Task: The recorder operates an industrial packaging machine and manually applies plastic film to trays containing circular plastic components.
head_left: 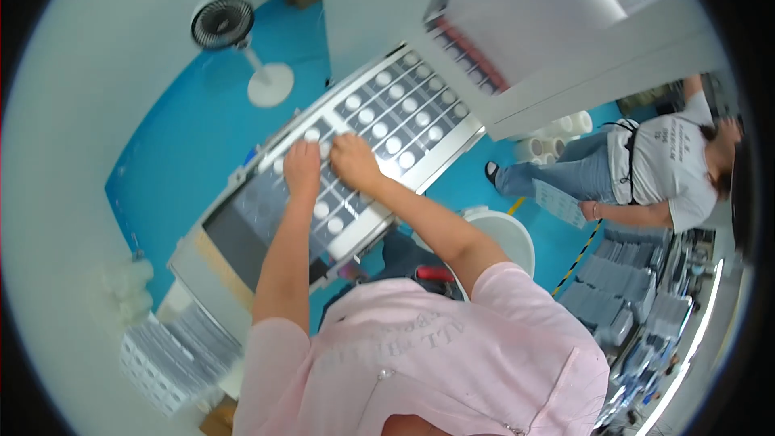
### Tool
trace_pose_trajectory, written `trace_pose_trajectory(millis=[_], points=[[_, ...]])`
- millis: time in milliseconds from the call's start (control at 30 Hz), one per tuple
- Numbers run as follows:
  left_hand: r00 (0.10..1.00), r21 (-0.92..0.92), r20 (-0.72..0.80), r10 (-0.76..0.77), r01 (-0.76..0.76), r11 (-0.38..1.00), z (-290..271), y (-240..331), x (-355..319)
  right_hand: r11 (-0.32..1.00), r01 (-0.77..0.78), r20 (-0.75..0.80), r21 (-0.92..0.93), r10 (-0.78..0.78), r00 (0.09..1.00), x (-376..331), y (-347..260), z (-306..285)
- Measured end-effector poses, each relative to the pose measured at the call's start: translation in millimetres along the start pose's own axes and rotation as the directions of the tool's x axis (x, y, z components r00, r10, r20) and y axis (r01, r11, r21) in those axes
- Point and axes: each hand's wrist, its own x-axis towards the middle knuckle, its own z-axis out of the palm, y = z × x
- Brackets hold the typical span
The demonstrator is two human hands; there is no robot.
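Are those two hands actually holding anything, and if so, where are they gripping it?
It cannot be told. The left hand and right hand rest palm-down on the tray of white round caps; whatever the fingertips touch is hidden.

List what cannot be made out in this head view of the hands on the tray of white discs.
- Fingertips of the left hand and right hand: curled down onto the tray, so any grip is hidden.
- White discs: too small to identify.
- Tray's far end: covered by the white machine housing.
- Stacked sheets: blurred at the rim.

Pink short-sleeved shirt (420,355), faint lettering across it; forearms bare.
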Motion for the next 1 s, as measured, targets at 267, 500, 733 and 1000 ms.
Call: trace_pose_trajectory(millis=[267, 500, 733, 1000], points=[[0.999, 0.11, 0.004, 0.037, -0.037, 0.993, 8.3, -30.7, -32.6, 0.986, 0.163, -0.458, 0.032, -0.131, 0.879, 14.0, 1.8, -235.7], [0.997, -0.132, -0.045, 0.058, -0.064, 0.989, -9.1, 1.0, -0.9, 0.981, 0.192, -1.0, 0.016, 0.017, -0.008, 65.7, 74.5, -564.3], [0.999, -0.152, -0.02, 0.04, -0.042, 0.987, -4.7, -0.2, -0.6, 0.933, 0.341, -0.993, 0.118, 0.117, 0.025, 148.8, 102.8, -630.2], [0.997, -0.152, -0.06, 0.057, -0.065, 0.986, -9.3, 7.3, -3.1, 0.936, 0.288, -0.976, 0.204, 0.215, -0.009, 120.8, 67.6, -640.3]])
